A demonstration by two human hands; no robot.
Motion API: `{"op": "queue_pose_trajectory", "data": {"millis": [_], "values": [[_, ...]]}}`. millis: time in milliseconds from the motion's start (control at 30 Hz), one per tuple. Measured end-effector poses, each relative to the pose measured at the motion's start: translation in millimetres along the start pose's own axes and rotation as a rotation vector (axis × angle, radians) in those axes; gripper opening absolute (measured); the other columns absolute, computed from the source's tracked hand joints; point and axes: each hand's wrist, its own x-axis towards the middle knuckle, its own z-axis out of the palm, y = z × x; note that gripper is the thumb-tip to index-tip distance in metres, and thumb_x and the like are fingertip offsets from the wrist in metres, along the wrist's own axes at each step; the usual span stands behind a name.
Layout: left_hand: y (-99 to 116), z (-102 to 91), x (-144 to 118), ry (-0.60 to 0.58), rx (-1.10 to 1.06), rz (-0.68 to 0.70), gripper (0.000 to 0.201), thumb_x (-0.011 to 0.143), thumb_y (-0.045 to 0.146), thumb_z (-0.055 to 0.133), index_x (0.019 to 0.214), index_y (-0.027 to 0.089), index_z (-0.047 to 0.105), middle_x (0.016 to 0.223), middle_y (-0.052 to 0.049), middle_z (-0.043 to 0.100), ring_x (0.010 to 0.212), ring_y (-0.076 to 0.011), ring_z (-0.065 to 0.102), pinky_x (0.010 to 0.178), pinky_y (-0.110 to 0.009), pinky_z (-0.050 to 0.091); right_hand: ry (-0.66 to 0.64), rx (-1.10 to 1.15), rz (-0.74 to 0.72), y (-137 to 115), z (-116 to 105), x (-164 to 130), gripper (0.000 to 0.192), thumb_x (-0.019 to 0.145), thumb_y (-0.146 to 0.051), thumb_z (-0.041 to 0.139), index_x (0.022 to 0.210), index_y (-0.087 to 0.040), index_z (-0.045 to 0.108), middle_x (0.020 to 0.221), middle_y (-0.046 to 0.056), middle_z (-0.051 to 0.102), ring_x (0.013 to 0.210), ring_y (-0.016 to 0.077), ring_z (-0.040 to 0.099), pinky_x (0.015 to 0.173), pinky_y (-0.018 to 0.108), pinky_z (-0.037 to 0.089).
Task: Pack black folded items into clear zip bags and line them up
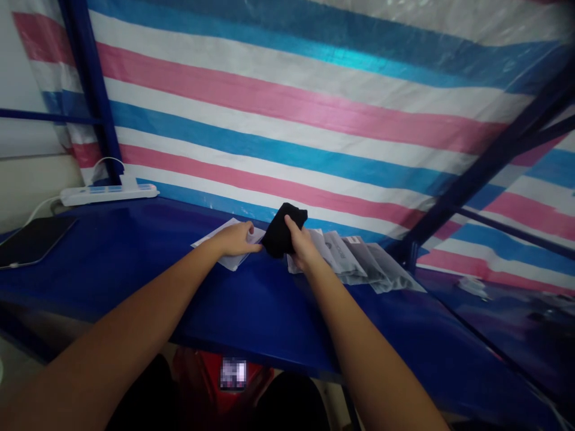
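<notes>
Our right hand (302, 246) pinches folded black cloth (283, 230), thumb on top, cloth lifted just above blue table (251, 305) near far edge. Our left hand (237, 238) rests palm-down on clear flat bag (224, 246), fingers together, fingertips touching cloth's left side. Fanned row of clear packets (363, 263) lies just right of right hand. White power strip (110, 191) sits far left; dark tablet (31, 239) at left table edge. Striped tarp (314, 114) hangs behind.
</notes>
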Motion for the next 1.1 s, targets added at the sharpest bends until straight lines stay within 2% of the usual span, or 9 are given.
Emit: {"op": "queue_pose_trajectory", "data": {"millis": [100,200,333,500,633,767,867,1000,1100], "values": [[-2.5,2.2,0.2,-0.066,0.021,-0.017,0.039,0.073,0.053,0.064,0.095,0.022,0.063,0.084,-0.006,0.070,0.073,-0.0225,0.063,0.063,-0.031,0.041,0.009,-0.050,0.014,-0.9,1.0,-1.6,0.054,0.084,-0.055,0.068,0.126,-0.023,0.058,0.121,0.010,0.068,0.105,0.0249,0.069,0.086,0.038,0.059],[-5.5,4.9,3.0,-0.019,-0.029,-0.011,0.017,0.077,0.038,0.058,0.077,0.022,0.062,0.073,-0.004,0.068,0.063,-0.0183,0.059,0.058,-0.029,0.037,0.016,-0.089,0.049,-2.9,1.5,-3.5,0.055,0.083,-0.058,0.067,0.125,-0.024,0.058,0.121,0.010,0.068,0.103,0.0251,0.069,0.079,0.037,0.061],[-4.4,8.8,7.5,0.070,-0.170,-0.003,0.011,0.076,0.029,0.056,0.070,0.021,0.061,0.064,-0.002,0.064,0.059,-0.0166,0.057,0.056,-0.028,0.037,-0.074,-0.130,0.088,-11.0,-0.5,-8.7,0.047,0.082,-0.053,0.070,0.117,-0.022,0.063,0.113,0.010,0.071,0.095,0.0235,0.071,0.076,0.033,0.061],[-3.3,11.2,14.1,0.135,-0.319,0.019,0.013,0.078,0.030,0.060,0.081,0.019,0.065,0.078,-0.004,0.069,0.072,-0.0182,0.062,0.065,-0.028,0.043,-0.299,-0.217,0.119,-20.4,-1.9,-19.1,0.041,0.078,-0.049,0.074,0.108,-0.022,0.069,0.101,0.009,0.074,0.087,0.0230,0.071,0.072,0.030,0.058],[-3.2,10.1,18.2,0.200,-0.555,-0.048,0.014,0.080,0.032,0.062,0.080,0.018,0.062,0.074,-0.003,0.067,0.067,-0.0164,0.062,0.062,-0.027,0.044,-0.343,-0.346,0.094,-19.0,0.2,-22.3,0.041,0.076,-0.045,0.075,0.112,-0.025,0.069,0.104,0.006,0.075,0.092,0.0231,0.070,0.072,0.029,0.056],[2.0,3.9,17.2,0.203,-0.743,-0.202,0.013,0.084,0.033,0.059,0.082,0.020,0.056,0.052,0.005,0.052,0.039,-0.0109,0.046,0.045,-0.024,0.035,-0.348,-0.478,0.035,-19.0,-1.8,-19.5,0.042,0.077,-0.046,0.073,0.114,-0.026,0.069,0.102,0.005,0.074,0.090,0.0244,0.069,0.071,0.032,0.054],[5.8,-0.6,17.0,0.304,-0.768,-0.209,0.011,0.084,0.031,0.060,0.082,0.021,0.054,0.047,0.008,0.045,0.037,-0.0099,0.042,0.044,-0.023,0.033,-0.310,-0.632,-0.078,-21.1,-5.1,-17.7,0.042,0.073,-0.047,0.076,0.109,-0.026,0.070,0.100,0.004,0.074,0.089,0.0249,0.068,0.075,0.034,0.053],[7.2,0.4,19.0,0.414,-0.673,-0.051,0.012,0.083,0.031,0.062,0.084,0.020,0.057,0.059,0.005,0.052,0.051,-0.0106,0.049,0.053,-0.023,0.039,-0.267,-0.744,-0.296,-22.1,-6.0,-19.7,0.052,0.065,-0.039,0.084,0.113,-0.028,0.070,0.107,0.004,0.072,0.097,0.0269,0.065,0.090,0.040,0.049],[8.5,3.4,19.2,0.448,-0.624,0.074,0.017,0.084,0.036,0.061,0.089,0.019,0.060,0.067,0.003,0.054,0.062,-0.0116,0.052,0.059,-0.024,0.041,-0.310,-0.791,-0.376,-22.2,-4.6,-22.3,0.061,0.065,-0.036,0.083,0.123,-0.031,0.066,0.113,0.004,0.071,0.106,0.0298,0.063,0.099,0.045,0.044]]}}
